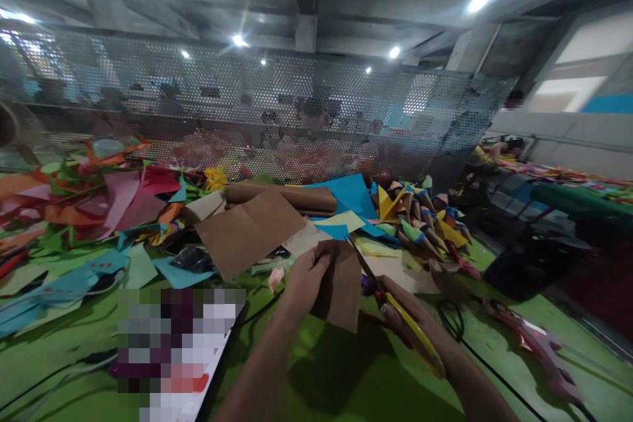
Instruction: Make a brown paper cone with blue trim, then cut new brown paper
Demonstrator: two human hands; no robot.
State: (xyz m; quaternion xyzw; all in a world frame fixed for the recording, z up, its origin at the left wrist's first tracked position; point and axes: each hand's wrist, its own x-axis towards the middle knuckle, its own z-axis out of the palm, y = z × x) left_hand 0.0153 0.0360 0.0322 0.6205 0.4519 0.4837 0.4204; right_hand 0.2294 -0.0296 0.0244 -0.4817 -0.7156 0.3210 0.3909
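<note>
Over the green tabletop, my left hand (305, 277) pinches a piece of brown paper (343, 293) near its upper left part. My right hand (413, 313) grips a pair of scissors (413, 330) with yellow and red handles. The dark blades point up and left, at the upper right edge of the brown paper; whether they are cutting into it I cannot tell. Beyond my left hand lies a larger brown sheet (252, 231), in front of a brown paper roll (284, 199). Blue paper (349, 191) and pale yellow paper (341, 221) lie behind the held piece.
Coloured paper scraps (113, 204) heap up at the left. Folded paper pieces (415, 214) pile at the back right. A pink glue gun (539, 339) with a black cord lies right. A pixelated screen (182, 349) stands front left. Behind is a perforated metal partition (277, 105); a person (487, 155) is far right.
</note>
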